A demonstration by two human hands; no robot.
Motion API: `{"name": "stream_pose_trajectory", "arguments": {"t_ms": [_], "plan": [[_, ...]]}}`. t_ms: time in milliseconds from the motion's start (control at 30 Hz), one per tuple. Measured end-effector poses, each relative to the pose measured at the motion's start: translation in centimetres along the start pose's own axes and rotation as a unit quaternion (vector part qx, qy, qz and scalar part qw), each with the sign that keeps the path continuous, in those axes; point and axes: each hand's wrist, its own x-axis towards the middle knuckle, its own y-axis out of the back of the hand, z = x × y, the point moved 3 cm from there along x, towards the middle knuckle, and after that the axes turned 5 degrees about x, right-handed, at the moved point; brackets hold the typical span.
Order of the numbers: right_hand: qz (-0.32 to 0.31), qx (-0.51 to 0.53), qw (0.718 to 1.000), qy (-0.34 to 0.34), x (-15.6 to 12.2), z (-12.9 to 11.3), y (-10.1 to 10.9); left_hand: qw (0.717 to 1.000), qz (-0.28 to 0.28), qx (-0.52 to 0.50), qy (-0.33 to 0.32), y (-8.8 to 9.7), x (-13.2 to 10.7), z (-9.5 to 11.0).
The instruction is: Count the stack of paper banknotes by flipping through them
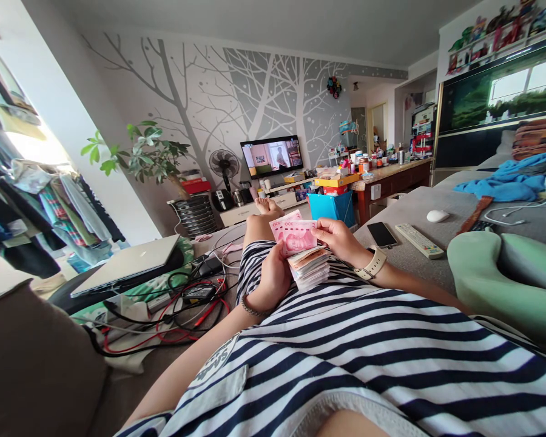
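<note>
**Living room, grey sofa: banknotes held over the lap, both hands engaged**

Location: a cluttered living room with a grey tree mural on the far wall, a flat black television (272,156) lit below it, and clothes hanging at the near left. The person reclines on a grey upholstered sofa (414,209) in a navy and white striped dress (368,340), legs stretched toward the far wall.

Finding 1. The left hand (273,276), a thin beaded bracelet at its wrist, is closed around the left end of a thick stack of paper banknotes (310,267). The stack rests over the lap, at the middle of the scene.

Finding 2. The right hand (341,240), with a cream strapped wristwatch (374,263) at its wrist, is curled, fingers pinching the right edge of a pink rectangular paper banknote (293,238). That note is raised off the top of the stack, face toward the camera.

Finding 3, governing relation. The long axis of both stack and pink note runs left to right, spanning the gap between the two hands. The stack lies directly right of the left hand; the pink note lies directly left of the right hand and just above and beyond the stack. Each hand has hold of one end, so neither is the nearer.

Surroundings: a silver closed laptop (127,264) and a tangle of red and black cables (177,309) at the near left; a black slab smartphone (382,234), a white remote control (419,240) and a white computer mouse (437,215) on the sofa to the right, well apart from the hands; a pale green curved cushion (505,273) at the near right
</note>
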Motion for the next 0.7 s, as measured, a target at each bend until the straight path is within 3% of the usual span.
{"name": "stream_pose_trajectory", "arguments": {"t_ms": [133, 700], "plan": [[-0.007, 0.008, 1.000, -0.006, 0.06, 0.16, 0.05, 1.000, -0.017, -0.012, -0.008, 0.06, 0.35, -0.11], [-0.050, 0.034, 0.998, 0.001, 0.07, 0.06, 0.14, 0.997, 0.051, 0.053, -0.038, 0.90, 0.51, -0.37]]}}
